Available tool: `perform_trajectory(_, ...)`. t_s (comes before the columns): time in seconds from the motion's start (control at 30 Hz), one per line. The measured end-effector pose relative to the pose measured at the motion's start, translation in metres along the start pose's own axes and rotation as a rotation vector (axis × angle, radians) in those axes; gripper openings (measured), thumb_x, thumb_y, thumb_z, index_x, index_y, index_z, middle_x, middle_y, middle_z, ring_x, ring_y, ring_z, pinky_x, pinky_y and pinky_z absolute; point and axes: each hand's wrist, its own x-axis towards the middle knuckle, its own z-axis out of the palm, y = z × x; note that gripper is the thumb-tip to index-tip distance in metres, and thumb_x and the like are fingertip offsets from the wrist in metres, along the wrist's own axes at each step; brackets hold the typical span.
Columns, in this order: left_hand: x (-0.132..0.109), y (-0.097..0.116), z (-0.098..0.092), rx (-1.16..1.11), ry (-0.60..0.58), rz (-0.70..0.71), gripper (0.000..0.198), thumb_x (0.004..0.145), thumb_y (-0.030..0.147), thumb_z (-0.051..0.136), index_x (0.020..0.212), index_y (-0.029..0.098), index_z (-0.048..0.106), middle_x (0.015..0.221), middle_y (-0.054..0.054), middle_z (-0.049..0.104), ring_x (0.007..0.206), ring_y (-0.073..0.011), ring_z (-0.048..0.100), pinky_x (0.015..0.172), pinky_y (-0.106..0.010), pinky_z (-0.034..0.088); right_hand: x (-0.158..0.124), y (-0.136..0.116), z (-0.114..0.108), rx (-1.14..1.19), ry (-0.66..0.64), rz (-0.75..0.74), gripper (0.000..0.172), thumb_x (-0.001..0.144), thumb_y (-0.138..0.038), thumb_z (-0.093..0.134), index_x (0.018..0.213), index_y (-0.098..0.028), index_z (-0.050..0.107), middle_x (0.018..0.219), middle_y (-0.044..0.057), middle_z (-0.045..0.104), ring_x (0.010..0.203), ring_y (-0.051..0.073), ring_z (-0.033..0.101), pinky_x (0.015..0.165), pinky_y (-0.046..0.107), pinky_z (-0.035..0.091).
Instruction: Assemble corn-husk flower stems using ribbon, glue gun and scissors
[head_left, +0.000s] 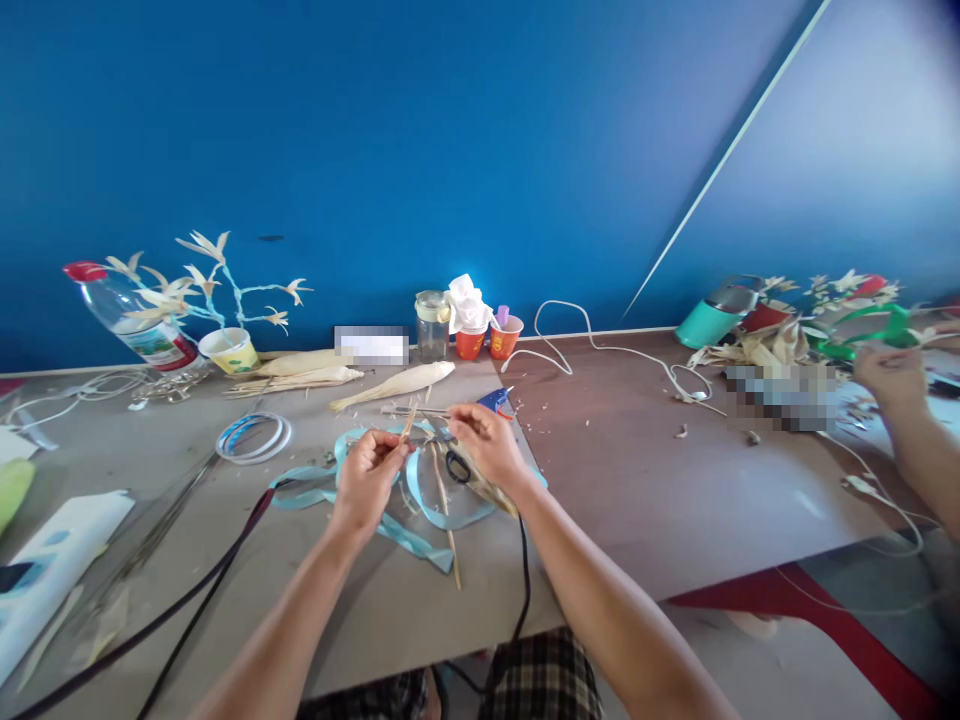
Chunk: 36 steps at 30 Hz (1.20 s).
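My left hand [371, 475] is closed in a pinch around a thin pale strip of dried husk [409, 422], which points upward. Close to its right, my right hand [484, 440] has its fingers drawn together; what they hold, if anything, is too small to make out. Just beyond the right hand lies a blue glue gun [493, 402], partly hidden by it. Black-handled scissors [457, 467] rest beneath the hands. Loops of light blue ribbon [420, 545] spread over the table around them, with a thin dried stalk [448, 515] across the ribbon.
Bundles of corn husk [397, 385] lie behind the hands. A ribbon roll [253, 438], a bottle [142, 325] and a cup of husk flowers [229, 350] stand left. Red paper cups [505, 338] and a glass jar [432, 328] line the wall. Another person's hand [892, 380] is at right.
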Motion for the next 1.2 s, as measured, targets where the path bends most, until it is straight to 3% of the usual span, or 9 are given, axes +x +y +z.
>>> perform_trajectory(0.1,-0.002,-0.002,0.003,-0.017,-0.059,-0.010,0.021,0.066,0.025,0.071,0.077,0.017,0.055,0.075,0.000,0.065,0.069,-0.0115,0.054,0.064,-0.023,0.040,-0.008,-0.002,0.019,0.187,-0.102,0.017,0.028,0.074,-0.034,0.062,0.096,-0.017,0.063,0.078,0.002,0.060,0.069,0.012,0.053,0.066,0.025,0.043)
perform_trajectory(0.23,-0.005,-0.007,0.006,0.046,-0.129,-0.019,0.016,0.069,0.025,0.069,0.074,0.017,0.056,0.064,0.004,0.056,0.059,-0.0095,0.047,0.057,-0.022,0.036,-0.014,-0.002,0.031,0.252,-0.116,0.003,0.020,0.072,-0.030,0.065,0.086,-0.017,0.063,0.073,-0.001,0.056,0.066,0.010,0.049,0.063,0.023,0.041)
perform_trajectory(0.5,-0.005,-0.007,0.008,0.058,-0.238,-0.049,0.022,0.073,0.033,0.067,0.085,0.016,0.061,0.074,0.000,0.060,0.064,-0.0118,0.052,0.062,-0.025,0.040,-0.010,-0.006,0.027,0.467,-0.102,0.084,0.017,0.067,-0.031,0.070,0.069,-0.017,0.061,0.070,-0.001,0.058,0.062,0.010,0.051,0.061,0.024,0.042)
perform_trajectory(0.6,-0.006,-0.005,0.007,0.036,-0.286,-0.063,0.021,0.075,0.035,0.065,0.081,0.015,0.061,0.075,-0.002,0.061,0.063,-0.0117,0.052,0.060,-0.025,0.040,-0.010,-0.009,0.023,0.504,-0.109,0.113,0.018,0.066,-0.032,0.072,0.070,-0.017,0.063,0.071,-0.001,0.058,0.061,0.009,0.049,0.062,0.024,0.041)
perform_trajectory(0.87,-0.006,-0.004,0.011,-0.140,-0.192,-0.136,0.021,0.072,0.033,0.068,0.074,0.016,0.057,0.066,0.003,0.053,0.059,-0.0085,0.046,0.056,-0.021,0.037,-0.011,-0.003,0.025,0.575,-0.250,0.154,0.027,0.063,-0.030,0.077,0.084,-0.017,0.066,0.076,-0.001,0.059,0.068,0.009,0.054,0.069,0.025,0.042)
perform_trajectory(1.2,-0.005,-0.009,0.013,0.047,-0.185,-0.070,0.019,0.072,0.037,0.063,0.073,0.018,0.059,0.067,-0.001,0.057,0.060,-0.0131,0.049,0.054,-0.024,0.040,-0.011,-0.006,0.029,0.592,-0.192,0.124,0.017,0.066,-0.029,0.072,0.070,-0.016,0.062,0.071,-0.001,0.060,0.057,0.009,0.051,0.060,0.025,0.043)
